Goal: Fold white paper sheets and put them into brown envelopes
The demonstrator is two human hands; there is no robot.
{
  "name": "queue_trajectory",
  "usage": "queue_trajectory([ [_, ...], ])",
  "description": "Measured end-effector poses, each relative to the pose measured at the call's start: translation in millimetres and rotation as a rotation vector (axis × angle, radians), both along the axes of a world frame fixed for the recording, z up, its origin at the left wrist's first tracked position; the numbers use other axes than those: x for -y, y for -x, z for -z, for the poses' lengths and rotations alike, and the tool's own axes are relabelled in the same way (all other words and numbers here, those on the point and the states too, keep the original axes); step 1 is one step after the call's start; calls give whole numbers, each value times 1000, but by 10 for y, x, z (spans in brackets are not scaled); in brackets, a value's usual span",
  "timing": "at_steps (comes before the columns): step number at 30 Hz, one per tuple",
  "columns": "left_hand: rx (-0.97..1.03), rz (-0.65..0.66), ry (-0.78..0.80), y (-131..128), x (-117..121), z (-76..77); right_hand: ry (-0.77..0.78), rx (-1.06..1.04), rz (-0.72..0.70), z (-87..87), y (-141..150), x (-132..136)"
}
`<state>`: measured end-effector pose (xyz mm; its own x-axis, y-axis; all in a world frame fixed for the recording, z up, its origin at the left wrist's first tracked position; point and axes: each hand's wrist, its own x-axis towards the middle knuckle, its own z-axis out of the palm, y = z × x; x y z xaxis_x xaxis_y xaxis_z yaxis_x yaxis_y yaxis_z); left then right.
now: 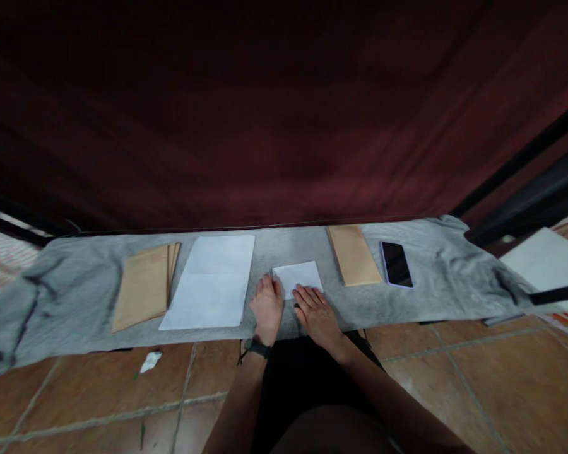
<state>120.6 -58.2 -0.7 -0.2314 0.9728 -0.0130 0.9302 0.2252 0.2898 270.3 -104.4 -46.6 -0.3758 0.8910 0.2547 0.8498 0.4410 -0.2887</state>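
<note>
A small folded sheet of white paper [299, 272] lies flat on the grey cloth in front of me. At its left edge is my left hand [267, 306], its fingers curled in and pressed against the paper. My right hand [318, 315] rests on the lower right part of the sheet, palm down with the fingers stretched out. Left of my hands lies a stack of larger white paper [211, 284]. To the right is a brown envelope stack [355, 255].
More brown envelopes [144, 287] lie at the left, slightly fanned. A phone [397, 265] with a dark screen lies at the right. Grey cloth [435, 271] covers the narrow surface, with a dark red curtain [274, 126] behind. A white scrap [150, 361] is on the tiled floor.
</note>
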Motion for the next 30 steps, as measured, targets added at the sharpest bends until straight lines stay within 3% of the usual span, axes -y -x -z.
queue_trajectory([
  [4,10,412,-216,-120,288,196,-16,7,-6,56,-5,11],
  [7,-12,510,-257,-170,455,367,-19,34,-23,84,-19,27],
  [12,-74,524,-244,-106,547,483,-19,61,8,74,-68,46],
  [23,-120,404,-225,45,666,428,-61,99,189,175,-321,125],
  [30,-132,328,-239,72,664,397,-48,106,215,161,-393,156],
])
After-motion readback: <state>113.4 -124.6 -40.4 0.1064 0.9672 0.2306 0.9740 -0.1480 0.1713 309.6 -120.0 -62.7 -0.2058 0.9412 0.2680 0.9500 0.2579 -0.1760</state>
